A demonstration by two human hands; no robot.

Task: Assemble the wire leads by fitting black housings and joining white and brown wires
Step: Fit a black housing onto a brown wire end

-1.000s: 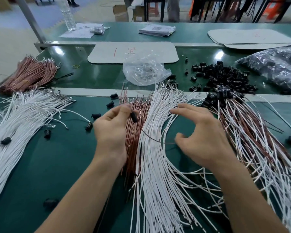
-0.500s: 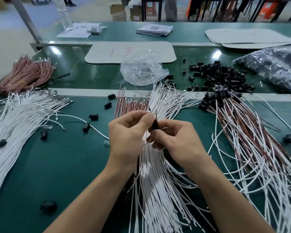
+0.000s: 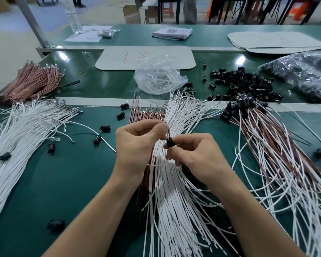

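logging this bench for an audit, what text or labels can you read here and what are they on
Possibly "NN", a red scrawl beside a red stroke, on the white board.
Printed sheets: too small to read.
Box label: blurred.
Far white boards: faint red mark, unreadable.

Bare left hand [image 3: 135, 145], bare right hand [image 3: 198, 158]

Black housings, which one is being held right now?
The black housing pinched in the right hand, under the wire pinched by the left hand; the rest lie on the table.
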